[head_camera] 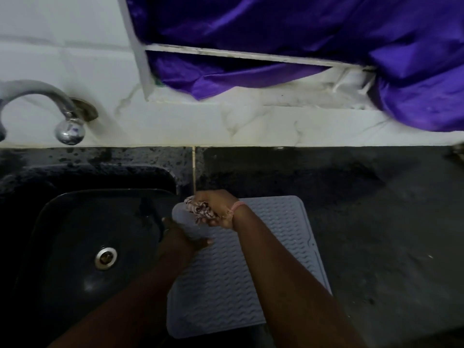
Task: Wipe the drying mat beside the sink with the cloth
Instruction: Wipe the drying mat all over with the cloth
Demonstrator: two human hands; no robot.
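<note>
the right hand (218, 208) is curled around a bunched patterned cloth (200, 209), pressing it onto the far left corner of the grey drying mat (276, 247), with a pink band at the wrist. the left hand (184, 243) lies with fingers stretched flat on the mat's left edge, apparently pinning it down right where it meets the sink (88, 234). the mat sits on the dark countertop (376, 222), just beside the sink, its left edge at or slightly over the basin rim. it looks like ribbed silicone: light, floppy and probably grippy when dry but slick when wet, so it likely shifts or curls under a firm wipe unless held; the flat palm on an edge seems the sensible hold, and the cloth, soft and crushable, is best kept wadded in the fist. the raised wavy ridges may trap water, so strokes along them should clear more. the sink basin holds nothing that can be made out except its metal drain (105, 257); whether water stands in it cannot be told. a chrome tap (67, 129) juts from the tiled wall above, and purple fabric (301, 33) hangs behind.
</note>
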